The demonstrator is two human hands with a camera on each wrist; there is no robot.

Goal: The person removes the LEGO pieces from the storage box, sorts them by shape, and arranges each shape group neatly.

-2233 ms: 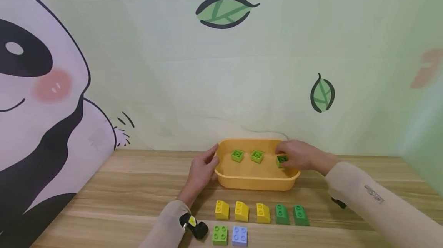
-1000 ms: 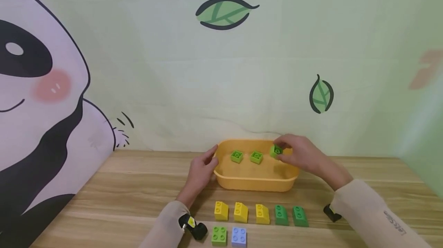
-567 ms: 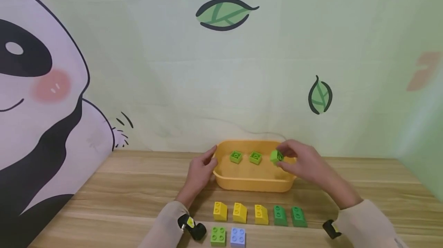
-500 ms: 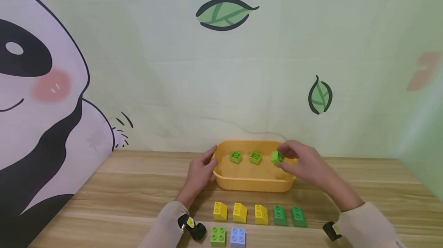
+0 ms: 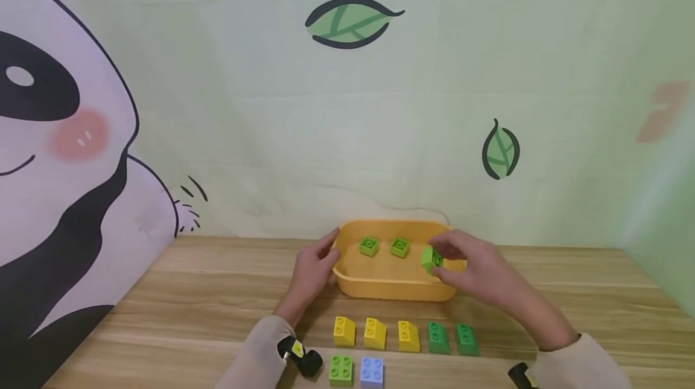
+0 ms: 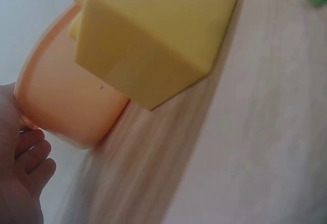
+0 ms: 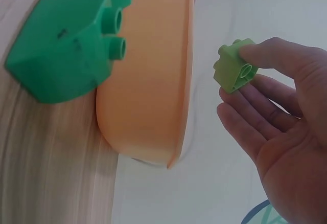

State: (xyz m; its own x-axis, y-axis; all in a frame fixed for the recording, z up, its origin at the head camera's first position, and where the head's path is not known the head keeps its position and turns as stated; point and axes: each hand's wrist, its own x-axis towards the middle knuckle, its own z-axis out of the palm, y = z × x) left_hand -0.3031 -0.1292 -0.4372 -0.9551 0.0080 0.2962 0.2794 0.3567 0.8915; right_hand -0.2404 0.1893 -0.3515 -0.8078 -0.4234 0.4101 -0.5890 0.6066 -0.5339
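Note:
At the left end of an orange plastic tub (image 5: 396, 290), my left hand (image 5: 312, 271) grips the wall; its fingers also show at the tub's side in the left wrist view. Two light green toy bricks (image 5: 369, 246) lie studs down inside. Above the tub's right end, my right hand (image 5: 483, 265) pinches another light green building brick (image 5: 431, 260) between thumb and fingers. In the right wrist view this brick (image 7: 235, 68) is tilted, its hollow underside partly showing.
In front of the tub stand several sloped bricks in a row, yellow (image 5: 375, 333) and dark green (image 5: 437, 338). Nearer are a light green brick (image 5: 341, 371) and a blue brick (image 5: 371, 372). Behind the wooden table (image 5: 217, 292) hangs a printed backdrop (image 5: 260, 135).
My right hand has lifted the light green brick from the tub's right end, turned it, and drawn it slightly nearer. My left hand has stayed on the tub.

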